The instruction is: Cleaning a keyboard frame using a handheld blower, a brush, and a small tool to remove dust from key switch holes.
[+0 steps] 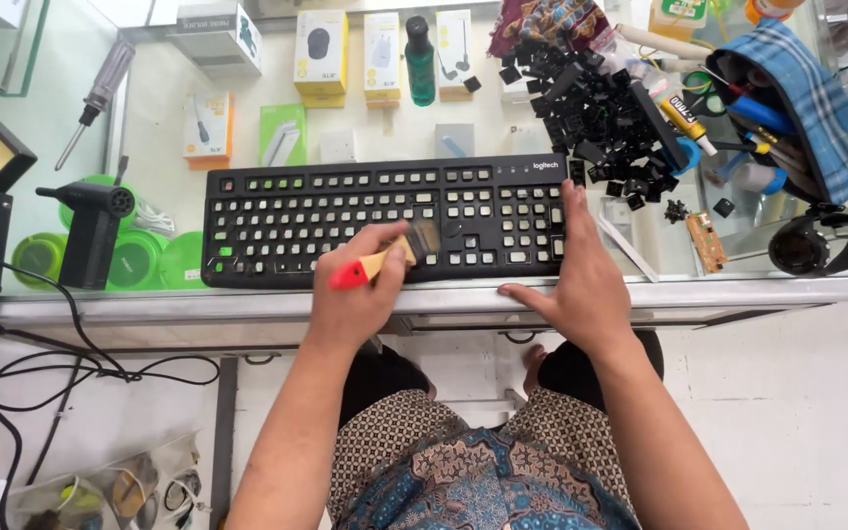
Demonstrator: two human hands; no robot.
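Fingers of the left hand (357,285) pinched a paintbrush (385,257), bristles beyond them on the keyboard (277,221); right hand (571,280) lay spread, steadying its edge; light, even strokes seemed best.

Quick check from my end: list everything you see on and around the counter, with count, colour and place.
keyboard: one, black, keycaps removed, centre of glass counter
paintbrush: one, red-tipped wooden handle, over the keyboard's lower middle
loose keycaps: a pile, black, behind the keyboard's right end
boxed accessories: several, yellow, white and green, under the glass behind the keyboard
bottle: one, dark green, among the boxes
screwdriver: one, clear handle, far left
air blower: one, black, left of keyboard
pouch: one, blue plaid, far right, tools inside
left hand: grips the paintbrush
right hand: flat on the keyboard's right end
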